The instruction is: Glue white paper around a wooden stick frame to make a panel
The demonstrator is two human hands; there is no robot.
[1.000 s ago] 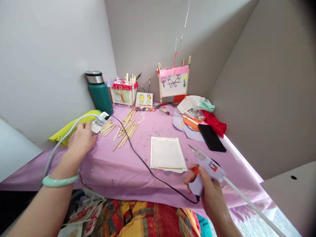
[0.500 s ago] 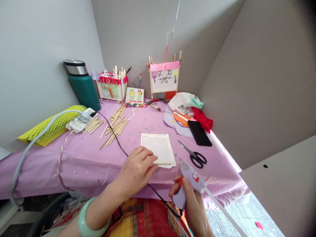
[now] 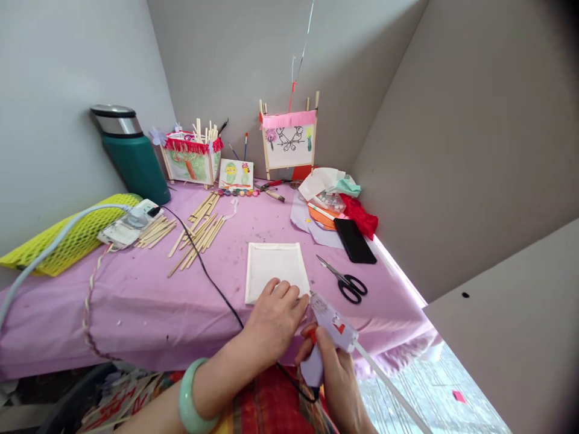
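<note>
A square white panel (image 3: 274, 265) with raised borders lies near the table's front edge. My left hand (image 3: 275, 322), wearing a pale green bangle, covers its lower right part, with bent fingers gripping the near edge; the thumb side is at the corner. In my right hand (image 3: 337, 374) is a lilac glue gun (image 3: 335, 323), a finger at its red trigger. Its nozzle meets the panel's lower right corner, beside my left fingers; whether it touches cannot be told. A long translucent glue stick (image 3: 389, 389) trails from the gun's back.
Black-handled scissors (image 3: 347, 284) and a phone (image 3: 355, 241) lie to the right. Loose wooden sticks (image 3: 199, 238) are at left. The gun's black cable (image 3: 210, 271) runs to a power strip (image 3: 126, 224). Behind stand a green bottle (image 3: 134, 160), a decorated box (image 3: 192, 163) and a hanging frame (image 3: 289, 147).
My left hand has slid right along the panel's near edge to its corner. The glue gun's nozzle has come up to that corner. The view has shifted slightly right.
</note>
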